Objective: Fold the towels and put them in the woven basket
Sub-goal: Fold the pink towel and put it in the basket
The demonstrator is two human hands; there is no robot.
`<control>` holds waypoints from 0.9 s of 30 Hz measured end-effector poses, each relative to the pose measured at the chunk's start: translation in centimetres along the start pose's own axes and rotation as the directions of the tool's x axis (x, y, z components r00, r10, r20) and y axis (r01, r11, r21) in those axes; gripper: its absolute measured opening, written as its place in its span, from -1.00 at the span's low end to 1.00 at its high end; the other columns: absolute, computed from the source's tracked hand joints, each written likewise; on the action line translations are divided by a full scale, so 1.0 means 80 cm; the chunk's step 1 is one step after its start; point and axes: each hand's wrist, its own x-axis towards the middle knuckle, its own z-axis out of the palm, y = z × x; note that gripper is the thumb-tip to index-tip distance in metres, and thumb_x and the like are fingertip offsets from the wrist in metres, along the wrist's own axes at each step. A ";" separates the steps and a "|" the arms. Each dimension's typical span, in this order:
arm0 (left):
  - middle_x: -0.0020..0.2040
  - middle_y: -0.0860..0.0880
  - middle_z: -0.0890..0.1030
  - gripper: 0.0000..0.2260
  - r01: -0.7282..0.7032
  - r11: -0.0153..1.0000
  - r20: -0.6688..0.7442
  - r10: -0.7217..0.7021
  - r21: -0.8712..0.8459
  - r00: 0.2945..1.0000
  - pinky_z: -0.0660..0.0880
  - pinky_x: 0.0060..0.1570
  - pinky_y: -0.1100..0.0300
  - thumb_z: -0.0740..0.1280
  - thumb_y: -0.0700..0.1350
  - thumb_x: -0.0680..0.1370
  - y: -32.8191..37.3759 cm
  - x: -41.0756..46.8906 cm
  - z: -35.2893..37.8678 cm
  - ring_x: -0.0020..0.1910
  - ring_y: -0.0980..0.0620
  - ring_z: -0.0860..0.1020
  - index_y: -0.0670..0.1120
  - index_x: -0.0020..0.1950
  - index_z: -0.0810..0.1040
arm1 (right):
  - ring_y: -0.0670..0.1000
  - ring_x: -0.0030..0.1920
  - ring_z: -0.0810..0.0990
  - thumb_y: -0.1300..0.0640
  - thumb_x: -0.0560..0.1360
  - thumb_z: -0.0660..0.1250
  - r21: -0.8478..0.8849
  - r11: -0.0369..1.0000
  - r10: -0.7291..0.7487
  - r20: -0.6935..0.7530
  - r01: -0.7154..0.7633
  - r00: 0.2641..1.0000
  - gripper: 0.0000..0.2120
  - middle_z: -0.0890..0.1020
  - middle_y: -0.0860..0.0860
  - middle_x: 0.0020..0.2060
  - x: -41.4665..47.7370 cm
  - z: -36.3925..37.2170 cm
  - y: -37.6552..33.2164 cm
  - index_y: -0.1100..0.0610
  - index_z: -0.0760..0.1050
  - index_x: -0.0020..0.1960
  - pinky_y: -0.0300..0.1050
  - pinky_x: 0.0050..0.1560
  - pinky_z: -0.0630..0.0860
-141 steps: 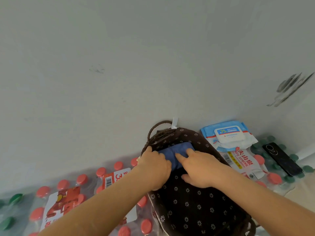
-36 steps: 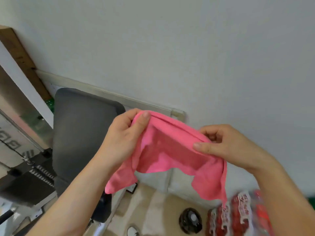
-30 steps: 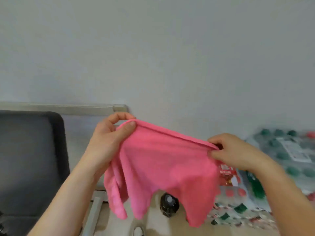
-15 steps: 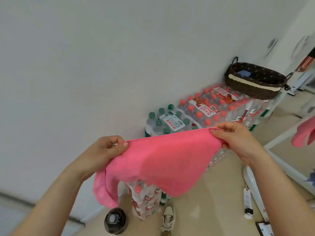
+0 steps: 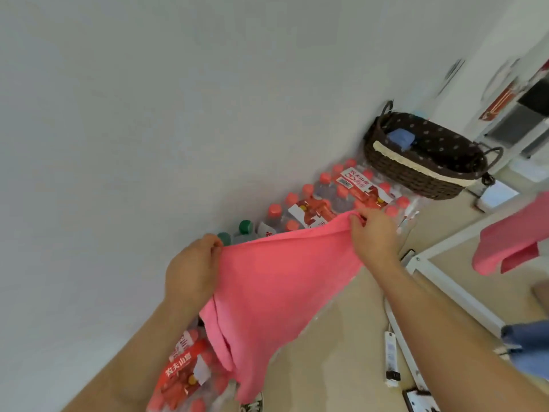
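Note:
A pink towel [image 5: 276, 281] hangs spread in the air between my hands. My left hand [image 5: 191, 267] pinches its top left corner and my right hand [image 5: 375, 233] pinches its top right corner. The lower part of the towel droops down in folds. The dark woven basket [image 5: 416, 171] with a dotted lining stands on packs of bottled water at the upper right, beyond my right hand. A folded blue towel [image 5: 399, 138] lies inside it at its left end.
Shrink-wrapped packs of water bottles [image 5: 323, 194] line the white wall. Another pink cloth [image 5: 511, 242] hangs at the right edge, above a white frame [image 5: 445, 281]. A white power strip [image 5: 390, 355] lies on the beige floor. Blue fabric [image 5: 525, 346] shows at the lower right.
The view has swung from the grey chair to the bottle packs and basket, which are closer now. My hands have pulled the pink towel's top edge wider and straighter.

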 end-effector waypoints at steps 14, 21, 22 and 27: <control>-0.13 -0.07 0.58 -0.75 -0.293 0.870 0.133 0.261 0.396 0.956 0.52 -0.49 0.08 0.16 -0.15 0.37 0.053 0.066 0.057 -0.21 -0.11 0.57 -0.08 -0.16 0.63 | 0.08 -0.17 0.58 0.10 0.51 0.30 -0.002 0.996 -0.091 0.122 0.092 0.988 -0.90 0.64 0.04 -0.21 0.119 0.085 0.012 0.10 0.55 -0.12 -0.09 -0.20 0.42; 0.22 -0.07 0.54 -0.69 -0.170 0.982 0.187 0.153 0.078 0.970 0.50 0.03 0.01 0.19 -0.17 0.53 0.180 0.151 0.168 0.11 -0.12 0.56 -0.06 0.26 0.48 | 0.09 -0.21 0.59 -0.01 0.49 0.36 0.073 0.961 -0.275 0.295 0.265 0.915 -0.83 0.65 0.04 -0.24 0.177 0.118 0.038 0.10 0.57 -0.11 -0.05 -0.21 0.44; 0.18 -0.08 0.55 -0.73 -0.127 0.990 0.189 0.113 0.063 0.975 0.46 0.02 0.03 0.19 -0.16 0.55 0.190 0.162 0.177 0.10 -0.12 0.56 -0.07 0.24 0.48 | 0.07 -0.24 0.58 -0.01 0.48 0.37 0.131 0.952 -0.304 0.315 0.276 0.899 -0.83 0.66 0.02 -0.26 0.184 0.119 0.041 0.10 0.58 -0.14 -0.08 -0.22 0.43; -0.06 -0.02 0.68 -0.78 0.002 0.991 0.104 0.012 -0.134 0.994 0.45 -0.03 0.17 0.23 -0.12 0.43 0.205 0.191 0.186 -0.07 -0.04 0.62 -0.05 -0.03 0.63 | -0.12 -0.20 0.60 0.01 0.48 0.39 0.449 0.889 -0.312 0.457 0.087 0.833 -0.88 0.66 -0.08 -0.22 0.200 0.095 0.060 0.06 0.58 -0.08 -0.21 -0.17 0.47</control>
